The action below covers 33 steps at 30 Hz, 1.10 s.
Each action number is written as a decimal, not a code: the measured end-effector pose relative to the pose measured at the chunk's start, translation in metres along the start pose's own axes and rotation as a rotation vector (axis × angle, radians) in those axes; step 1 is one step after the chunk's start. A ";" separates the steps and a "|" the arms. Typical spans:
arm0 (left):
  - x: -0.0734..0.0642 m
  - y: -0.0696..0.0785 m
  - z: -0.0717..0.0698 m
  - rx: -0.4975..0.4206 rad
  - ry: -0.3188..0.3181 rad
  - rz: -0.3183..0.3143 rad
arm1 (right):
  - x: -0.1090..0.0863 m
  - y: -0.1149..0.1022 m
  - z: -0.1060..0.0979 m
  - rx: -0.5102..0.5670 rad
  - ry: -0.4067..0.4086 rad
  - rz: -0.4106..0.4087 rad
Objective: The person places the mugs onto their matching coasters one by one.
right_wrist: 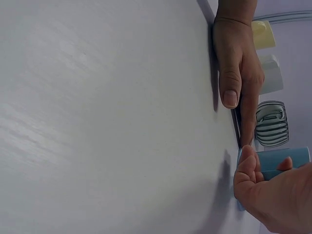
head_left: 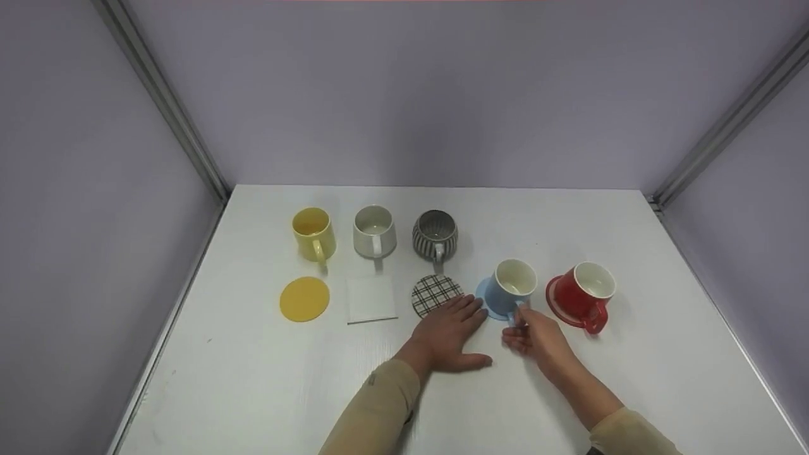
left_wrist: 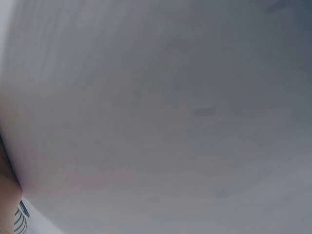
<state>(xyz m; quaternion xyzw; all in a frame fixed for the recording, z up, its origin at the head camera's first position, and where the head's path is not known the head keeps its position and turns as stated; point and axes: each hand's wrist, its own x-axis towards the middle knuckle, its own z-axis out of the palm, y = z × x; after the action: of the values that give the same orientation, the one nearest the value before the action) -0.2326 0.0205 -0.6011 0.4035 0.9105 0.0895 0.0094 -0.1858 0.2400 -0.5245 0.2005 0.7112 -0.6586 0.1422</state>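
My right hand (head_left: 540, 338) pinches the handle of a light blue mug (head_left: 504, 296), which stands upright over a round blue coaster (head_left: 482, 292). In the right wrist view, the thumb and curled fingers close at the side of that mug. Palm down, my left hand (head_left: 447, 335) lies on the table with its fingers stretched out. Its fingertips reach the left edge of the blue coaster and overlap a round black-and-white checked coaster (head_left: 435, 291). The left wrist view holds mostly blurred white table, with a bit of the hand at the lower left.
To the right, a red mug (head_left: 572, 300) sits on a red coaster (head_left: 553, 304). Behind stand a yellow mug (head_left: 321, 243), a white mug (head_left: 366, 243) and a grey striped mug (head_left: 425, 243). A yellow coaster (head_left: 304, 299) and a square white coaster (head_left: 370, 298) lie in front. Walls enclose the table.
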 end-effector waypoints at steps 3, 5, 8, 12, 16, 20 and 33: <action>0.000 0.000 -0.001 0.000 0.011 0.008 | 0.001 0.000 0.000 0.000 0.004 0.007; 0.000 0.000 -0.001 0.005 0.025 0.019 | 0.000 0.000 0.000 0.002 0.012 0.011; -0.001 0.000 -0.001 0.006 0.045 0.028 | 0.001 0.000 0.001 -0.001 0.011 0.006; -0.001 -0.001 0.000 -0.005 0.053 0.029 | 0.000 -0.001 0.001 -0.014 0.004 -0.002; -0.001 -0.001 0.002 -0.009 0.050 0.026 | 0.001 -0.001 0.001 -0.023 0.010 0.011; -0.002 -0.001 0.003 -0.011 0.049 0.028 | 0.001 0.000 0.000 -0.031 -0.007 0.017; -0.002 -0.001 0.001 -0.008 0.054 0.030 | -0.002 -0.003 -0.002 -0.058 -0.027 0.012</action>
<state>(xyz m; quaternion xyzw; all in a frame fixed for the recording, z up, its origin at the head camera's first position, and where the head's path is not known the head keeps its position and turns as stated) -0.2322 0.0182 -0.6025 0.4144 0.9040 0.1040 -0.0151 -0.1852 0.2412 -0.5201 0.1914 0.7267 -0.6397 0.1614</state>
